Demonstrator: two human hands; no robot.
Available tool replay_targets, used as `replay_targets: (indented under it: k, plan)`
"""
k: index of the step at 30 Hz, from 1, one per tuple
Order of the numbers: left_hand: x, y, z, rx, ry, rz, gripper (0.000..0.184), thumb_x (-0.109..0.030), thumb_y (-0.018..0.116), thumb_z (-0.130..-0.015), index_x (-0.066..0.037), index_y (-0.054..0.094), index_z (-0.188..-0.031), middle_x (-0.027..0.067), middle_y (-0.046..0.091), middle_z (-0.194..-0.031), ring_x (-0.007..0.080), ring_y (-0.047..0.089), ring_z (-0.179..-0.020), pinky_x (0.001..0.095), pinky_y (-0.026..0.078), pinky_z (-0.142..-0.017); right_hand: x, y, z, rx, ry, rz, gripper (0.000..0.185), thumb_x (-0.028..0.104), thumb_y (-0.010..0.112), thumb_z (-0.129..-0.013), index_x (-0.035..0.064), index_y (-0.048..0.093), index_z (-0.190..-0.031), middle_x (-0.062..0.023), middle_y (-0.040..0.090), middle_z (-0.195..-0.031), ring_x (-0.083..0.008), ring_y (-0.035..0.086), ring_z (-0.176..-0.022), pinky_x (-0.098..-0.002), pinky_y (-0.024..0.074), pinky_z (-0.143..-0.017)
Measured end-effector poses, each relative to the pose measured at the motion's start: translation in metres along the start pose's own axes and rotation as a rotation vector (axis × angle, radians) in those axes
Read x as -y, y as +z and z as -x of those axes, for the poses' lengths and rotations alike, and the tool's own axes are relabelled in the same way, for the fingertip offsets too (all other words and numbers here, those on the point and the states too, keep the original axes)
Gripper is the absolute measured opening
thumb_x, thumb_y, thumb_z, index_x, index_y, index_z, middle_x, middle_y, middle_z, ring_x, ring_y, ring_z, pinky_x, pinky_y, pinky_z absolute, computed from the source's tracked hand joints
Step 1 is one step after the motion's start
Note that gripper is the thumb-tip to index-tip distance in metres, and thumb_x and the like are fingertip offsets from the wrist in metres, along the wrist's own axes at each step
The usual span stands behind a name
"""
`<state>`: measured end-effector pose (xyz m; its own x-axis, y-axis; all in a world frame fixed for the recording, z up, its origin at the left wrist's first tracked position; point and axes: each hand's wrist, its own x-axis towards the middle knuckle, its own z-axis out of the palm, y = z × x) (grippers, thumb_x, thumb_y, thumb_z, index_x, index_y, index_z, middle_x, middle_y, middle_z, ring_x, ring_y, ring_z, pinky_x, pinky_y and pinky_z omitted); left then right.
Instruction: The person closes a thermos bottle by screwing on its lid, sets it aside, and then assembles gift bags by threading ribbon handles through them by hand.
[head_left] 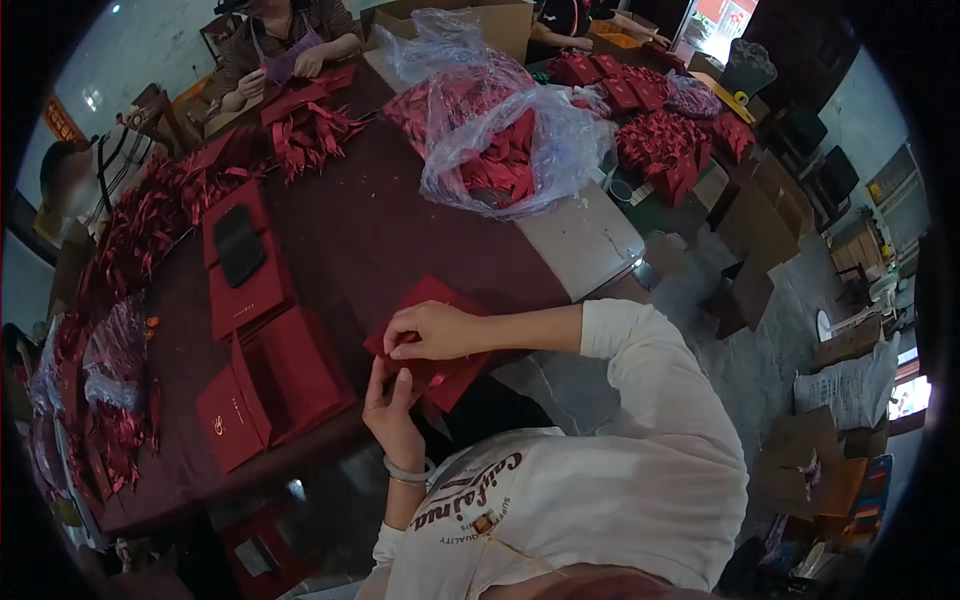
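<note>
A red paper bag (455, 380) lies at the table's near edge, in front of my body. My right hand (435, 330) bends over its top, with fingertips pinched together at the bag; any small thing between them is hidden. From below, my left hand (393, 415), with a bracelet at the wrist, grips the bag's left edge between thumb and fingers. To the left, an open red bag (300, 375) with a gold print lies beside flat red bags (250, 295). A black phone (238, 246) rests on those.
Clear plastic (540, 150) wraps red ribbons on the table (400, 220). More red ribbon bundles (140, 230) line the left edge, and others (660, 150) sit at the far right. Several people work around the table. Cardboard boxes (760, 215) stand on the right floor.
</note>
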<state>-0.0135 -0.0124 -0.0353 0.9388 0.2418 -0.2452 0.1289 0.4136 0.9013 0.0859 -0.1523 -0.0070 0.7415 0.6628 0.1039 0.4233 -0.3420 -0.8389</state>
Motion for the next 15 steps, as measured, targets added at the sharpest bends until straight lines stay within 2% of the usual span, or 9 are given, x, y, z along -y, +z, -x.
replay_targets:
  k: [2, 4, 6, 7, 9, 10, 12, 13, 15]
  plan:
    - [-0.002, -0.002, -0.001, 0.036, 0.037, -0.023, 0.041, -0.002, 0.061, -0.086, -0.002, 0.053, -0.125, 0.0017, 0.055, -0.098, 0.0066, 0.054, -0.081, 0.0221, 0.051, -0.068, -0.003, -0.004, 0.004, -0.002, -0.004, -0.149, 0.015, 0.016, 0.063, -0.083, 0.0044, 0.063, -0.092, -0.0084, 0.062, -0.092, -0.0215, 0.061, -0.089, -0.0335, 0.0481, -0.077]
    - [-0.004, -0.005, -0.003, 0.077, 0.072, -0.05, 0.04, -0.001, 0.059, -0.086, -0.003, 0.053, -0.125, 0.0015, 0.053, -0.099, 0.0061, 0.052, -0.08, 0.0213, 0.05, -0.068, -0.01, -0.002, 0.01, -0.036, -0.031, -0.157, 0.015, 0.016, 0.062, -0.084, 0.004, 0.063, -0.092, -0.0083, 0.061, -0.093, -0.0209, 0.061, -0.089, -0.0329, 0.0479, -0.078]
    - [-0.005, -0.008, -0.005, 0.14, 0.27, -0.438, 0.043, 0.002, 0.06, -0.083, -0.006, 0.055, -0.124, 0.0043, 0.051, -0.099, 0.0108, 0.052, -0.081, 0.0242, 0.048, -0.07, -0.015, 0.001, 0.014, -0.069, -0.058, -0.162, 0.015, 0.016, 0.062, -0.084, 0.0036, 0.062, -0.093, -0.0081, 0.061, -0.094, -0.0203, 0.061, -0.089, -0.0324, 0.0478, -0.079]
    - [-0.003, -0.008, -0.009, 0.143, 0.272, -0.442, 0.043, 0.002, 0.06, -0.083, -0.006, 0.055, -0.124, 0.0043, 0.051, -0.099, 0.0108, 0.052, -0.081, 0.0242, 0.048, -0.07, -0.017, 0.003, 0.015, -0.075, -0.044, -0.181, 0.014, 0.014, 0.062, -0.084, 0.0033, 0.062, -0.093, -0.008, 0.061, -0.094, -0.0202, 0.061, -0.09, -0.0321, 0.0475, -0.08]
    - [0.004, -0.008, -0.015, 0.021, 0.706, -0.921, 0.042, 0.005, 0.062, -0.076, -0.005, 0.059, -0.117, 0.0085, 0.05, -0.096, 0.0184, 0.052, -0.082, 0.0299, 0.046, -0.072, -0.02, 0.002, 0.015, -0.083, -0.029, -0.202, 0.013, 0.012, 0.062, -0.084, 0.003, 0.062, -0.093, -0.0079, 0.061, -0.095, -0.0202, 0.06, -0.091, -0.0318, 0.0473, -0.08]
    - [0.0, -0.004, -0.014, 0.025, 0.706, -0.925, 0.042, 0.005, 0.062, -0.076, -0.005, 0.059, -0.117, 0.0085, 0.05, -0.096, 0.0184, 0.052, -0.082, 0.0299, 0.046, -0.072, -0.02, 0.001, 0.016, -0.088, -0.055, -0.219, 0.012, 0.011, 0.062, -0.084, 0.0029, 0.062, -0.093, -0.008, 0.061, -0.095, -0.0203, 0.06, -0.091, -0.0317, 0.0469, -0.081]
    - [-0.011, 0.01, -0.014, -0.098, 0.625, -0.998, 0.035, 0.007, 0.062, -0.071, 0.0, 0.06, -0.105, 0.011, 0.05, -0.095, 0.024, 0.052, -0.084, 0.0332, 0.044, -0.073, -0.02, -0.002, 0.015, -0.099, -0.083, -0.235, 0.012, 0.01, 0.062, -0.084, 0.0028, 0.062, -0.093, -0.008, 0.061, -0.095, -0.0204, 0.06, -0.091, -0.0316, 0.0466, -0.082]
    - [-0.01, 0.013, -0.017, -0.095, 0.626, -1.0, 0.035, 0.007, 0.062, -0.071, 0.0, 0.06, -0.105, 0.011, 0.05, -0.095, 0.024, 0.052, -0.084, 0.0332, 0.044, -0.073, -0.019, -0.003, 0.016, -0.097, -0.087, -0.26, 0.012, 0.01, 0.062, -0.084, 0.0028, 0.062, -0.093, -0.008, 0.061, -0.096, -0.0204, 0.06, -0.091, -0.0315, 0.0464, -0.083]
    - [-0.005, 0.016, -0.023, -0.139, 0.598, -1.011, 0.027, 0.008, 0.061, -0.069, 0.003, 0.058, -0.096, 0.0116, 0.051, -0.096, 0.0255, 0.054, -0.085, 0.0342, 0.045, -0.072, -0.019, -0.002, 0.017, -0.096, -0.093, -0.284, 0.012, 0.01, 0.062, -0.084, 0.0029, 0.062, -0.093, -0.0081, 0.061, -0.097, -0.0205, 0.06, -0.091, -0.0314, 0.0463, -0.083]
